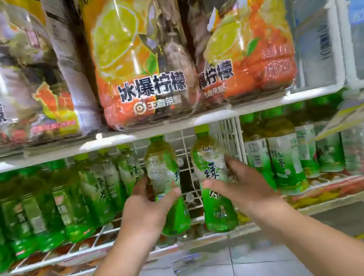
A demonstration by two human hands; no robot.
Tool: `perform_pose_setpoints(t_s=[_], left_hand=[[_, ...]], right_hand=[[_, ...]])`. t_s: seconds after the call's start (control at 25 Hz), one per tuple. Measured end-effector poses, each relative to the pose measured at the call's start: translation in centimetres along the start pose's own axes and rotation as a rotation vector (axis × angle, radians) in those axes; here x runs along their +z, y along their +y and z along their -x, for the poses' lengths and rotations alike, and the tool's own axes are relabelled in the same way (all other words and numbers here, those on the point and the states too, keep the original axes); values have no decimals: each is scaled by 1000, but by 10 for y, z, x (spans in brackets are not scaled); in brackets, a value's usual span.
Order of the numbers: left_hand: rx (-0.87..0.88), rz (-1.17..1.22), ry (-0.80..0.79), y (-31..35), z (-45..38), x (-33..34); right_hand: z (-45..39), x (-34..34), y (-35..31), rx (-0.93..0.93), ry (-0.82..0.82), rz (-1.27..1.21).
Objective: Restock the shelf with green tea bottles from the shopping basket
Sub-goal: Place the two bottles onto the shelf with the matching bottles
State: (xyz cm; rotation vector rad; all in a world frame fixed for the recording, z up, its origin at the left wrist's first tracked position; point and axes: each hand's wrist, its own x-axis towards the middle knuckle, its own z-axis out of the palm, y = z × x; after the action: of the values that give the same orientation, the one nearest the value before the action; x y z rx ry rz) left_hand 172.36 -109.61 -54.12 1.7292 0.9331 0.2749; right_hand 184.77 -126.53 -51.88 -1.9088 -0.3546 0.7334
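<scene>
Two green tea bottles held upright before the gap in the wire shelf [111, 239]. The left hand [144, 208] wraps the left bottle [166, 181] at mid-body; the right hand [242, 183] wraps the right bottle [213, 180] likewise. Low grips likely let the caps clear the upper shelf edge [130, 136]. The basket is unseen.

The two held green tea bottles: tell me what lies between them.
Between the left bottle and the right bottle, the head view shows no bottle, only the shelf's white wire grid behind.
</scene>
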Motion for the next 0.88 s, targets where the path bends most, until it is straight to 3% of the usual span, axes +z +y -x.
perform_pose_setpoints(t_s=[0.28, 0.88], left_hand=[[-6, -14, 30, -21, -64, 30], [18, 96, -67, -69, -133, 87]], right_hand=[[-58, 18, 23, -151, 73, -70], [-131, 38, 59, 36, 180, -88]])
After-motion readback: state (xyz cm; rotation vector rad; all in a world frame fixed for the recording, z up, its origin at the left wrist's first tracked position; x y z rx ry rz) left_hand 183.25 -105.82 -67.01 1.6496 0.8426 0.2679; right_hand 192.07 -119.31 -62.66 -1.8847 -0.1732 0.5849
